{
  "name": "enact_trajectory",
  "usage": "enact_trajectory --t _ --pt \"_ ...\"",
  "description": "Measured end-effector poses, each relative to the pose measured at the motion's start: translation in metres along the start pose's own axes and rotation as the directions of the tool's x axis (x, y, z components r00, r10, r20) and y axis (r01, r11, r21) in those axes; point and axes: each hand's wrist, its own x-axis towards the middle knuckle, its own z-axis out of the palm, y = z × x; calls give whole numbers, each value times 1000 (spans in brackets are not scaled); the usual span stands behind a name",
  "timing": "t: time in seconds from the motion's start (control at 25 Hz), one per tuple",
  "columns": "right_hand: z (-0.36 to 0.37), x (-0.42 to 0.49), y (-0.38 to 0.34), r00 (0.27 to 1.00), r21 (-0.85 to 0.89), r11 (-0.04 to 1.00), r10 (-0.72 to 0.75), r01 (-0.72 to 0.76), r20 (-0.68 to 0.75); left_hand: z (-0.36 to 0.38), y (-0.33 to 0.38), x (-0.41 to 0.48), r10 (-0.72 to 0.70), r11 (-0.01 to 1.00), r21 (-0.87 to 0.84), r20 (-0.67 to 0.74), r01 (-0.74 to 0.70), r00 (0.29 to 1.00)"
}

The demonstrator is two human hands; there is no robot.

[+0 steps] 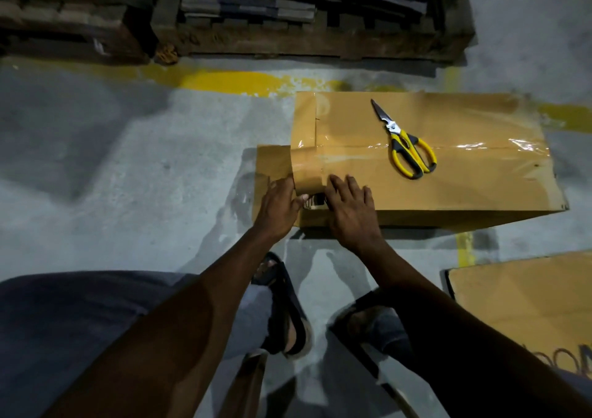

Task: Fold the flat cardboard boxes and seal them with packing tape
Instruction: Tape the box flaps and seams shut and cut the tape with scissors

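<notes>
Almost no text can be read here. Only the flat cardboard sheet [528,315], which lies on the floor [128,167] at the right edge of the view, carries dark printed letters near its lower right corner. They are cut off by the picture's edge and look like round shapes, maybe "OO", but I cannot read them for sure.

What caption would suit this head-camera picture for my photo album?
Both hands, left hand and right hand, press brown tape onto a cardboard box; scissors rest on top.
</notes>
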Motion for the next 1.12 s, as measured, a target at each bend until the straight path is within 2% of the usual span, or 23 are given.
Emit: enact_trajectory --t 0.12,0.28,0.44,0.56,0.8,0.96,1.12 --pt "-1 17 -4 999 -32 999 31 -30 32 -4 11 -1 -65 989 -139 -108 50 992" --pt "-1 24 -7 998 -82 995 56 -54 33 -11 16 -1 -95 983 -169 -170 66 981" --pt "-1 22 -7 998 -47 997 56 -56 1 -6 26 -12 -139 967 -241 -214 86 967" --pt "-1 21 -7 998 -61 997 55 -55 3 -3 29 -28 -202 943 -299 -171 145 964" --pt "-5 22 -6 999 -57 997 50 -49 14 1 24 -46 -242 931 -297 -71 211 968" --pt "-5 21 -7 998 -63 996 58 -58 -2 25 16 -70 -360 912 -223 -32 345 932" --pt "-6 20 -6 999 -62 997 47 -47 1 27 11 -66 -425 865 -295 0 406 905"
